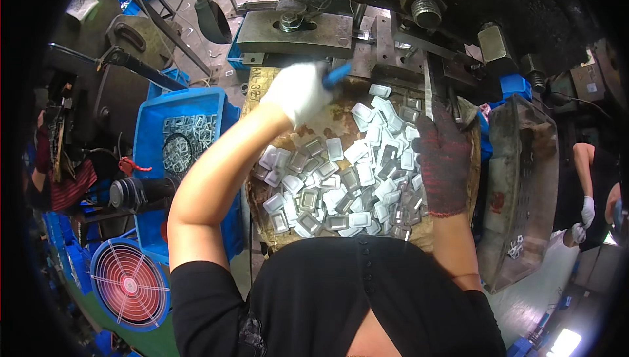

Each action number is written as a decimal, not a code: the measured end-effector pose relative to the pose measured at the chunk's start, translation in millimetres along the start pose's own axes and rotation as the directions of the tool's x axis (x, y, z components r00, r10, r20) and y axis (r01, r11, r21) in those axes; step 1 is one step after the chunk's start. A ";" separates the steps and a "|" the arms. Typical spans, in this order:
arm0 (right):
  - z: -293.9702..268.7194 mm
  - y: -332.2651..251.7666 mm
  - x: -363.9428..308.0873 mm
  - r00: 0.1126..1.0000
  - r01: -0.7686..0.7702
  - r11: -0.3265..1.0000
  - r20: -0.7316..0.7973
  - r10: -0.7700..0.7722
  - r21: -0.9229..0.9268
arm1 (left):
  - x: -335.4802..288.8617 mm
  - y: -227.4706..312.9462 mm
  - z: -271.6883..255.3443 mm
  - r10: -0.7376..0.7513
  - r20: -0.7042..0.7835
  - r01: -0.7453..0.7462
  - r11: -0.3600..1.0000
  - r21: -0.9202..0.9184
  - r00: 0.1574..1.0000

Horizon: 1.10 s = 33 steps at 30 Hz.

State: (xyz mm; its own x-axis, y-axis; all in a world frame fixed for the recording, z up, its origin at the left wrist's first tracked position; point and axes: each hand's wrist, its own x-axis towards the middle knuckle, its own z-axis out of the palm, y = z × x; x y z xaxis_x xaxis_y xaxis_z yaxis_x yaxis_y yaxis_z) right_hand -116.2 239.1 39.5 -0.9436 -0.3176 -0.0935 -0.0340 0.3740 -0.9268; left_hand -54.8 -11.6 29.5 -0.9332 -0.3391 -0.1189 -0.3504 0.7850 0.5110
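Observation:
My left hand point(298, 93), in a white glove, is closed round a short blue tool point(337, 76), which is blurred, so I cannot tell its kind. It is above the far part of the work board point(304, 121), close to the press die point(386, 49). On the board lies a heap of small rectangular metal pieces point(354, 183), some shiny, some dull grey. My right hand point(445, 160), in a dark red-and-black glove, rests at the heap's right side. Its fingertips reach towards a narrow metal strip point(428, 88) by the die; whether they grip anything is hidden.
A blue crate point(145, 134) with small metal parts stands on the left, above a round red fan point(130, 283). Heavy press bolts point(422, 2) hang overhead. A grey bin point(517, 219) is on the right, with another person's gloved hand point(588, 209) beyond it.

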 end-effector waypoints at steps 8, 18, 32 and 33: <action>5.5 17.3 2.5 0.906 0.277 0.740 -0.090 -0.414 -0.613 | -70.0 -12.3 29.1 0.036 0.146 -0.059 0.986 0.157 0.989; -16.8 -15.8 -73.3 0.969 -0.187 0.982 0.171 0.179 0.030 | -32.2 -29.9 29.9 -0.213 0.126 0.223 0.531 -0.818 0.969; -11.1 -17.0 -89.9 0.943 -0.152 0.987 0.294 0.158 -0.044 | -30.8 -16.8 30.3 -0.249 0.181 0.248 0.272 -0.930 0.951; -10.1 -16.3 -89.6 0.929 -0.184 0.983 0.323 0.182 -0.023 | -31.4 -16.4 30.1 -0.248 0.181 0.248 0.272 -0.930 0.952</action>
State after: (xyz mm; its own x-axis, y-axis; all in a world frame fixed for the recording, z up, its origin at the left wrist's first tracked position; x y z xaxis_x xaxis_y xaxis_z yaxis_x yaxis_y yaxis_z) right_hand -34.5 270.3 66.6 -0.7763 -0.5082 -0.3730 0.1331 0.4462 -0.8850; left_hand -22.2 1.8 -0.8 -0.8157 -0.4235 -0.3940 -0.2521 -0.3528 0.9011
